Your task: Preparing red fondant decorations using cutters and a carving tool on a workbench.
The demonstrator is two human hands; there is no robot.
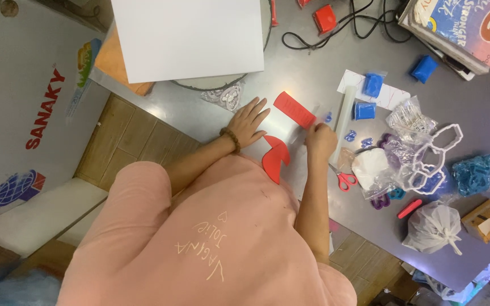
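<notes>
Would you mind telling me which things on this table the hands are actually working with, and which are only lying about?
In hand:
- left hand flat on the white sheet
- right hand at the red strip
- red curved cut-out

Lying about:
- scissors
- blue clay blocks
- white cutter frame
- tied white bag
- books
- black cable

- Even, soft indoor light; the scene is fairly bright overall.
- The grey table (313, 79) shows a pale sheen near the red strip (294, 109).
- The white board (191, 37) is nearly washed out, without surface detail.
- Shadows are faint and short beneath the hands.
- Lower corners look blurred and dimmer; small items are soft.
</notes>
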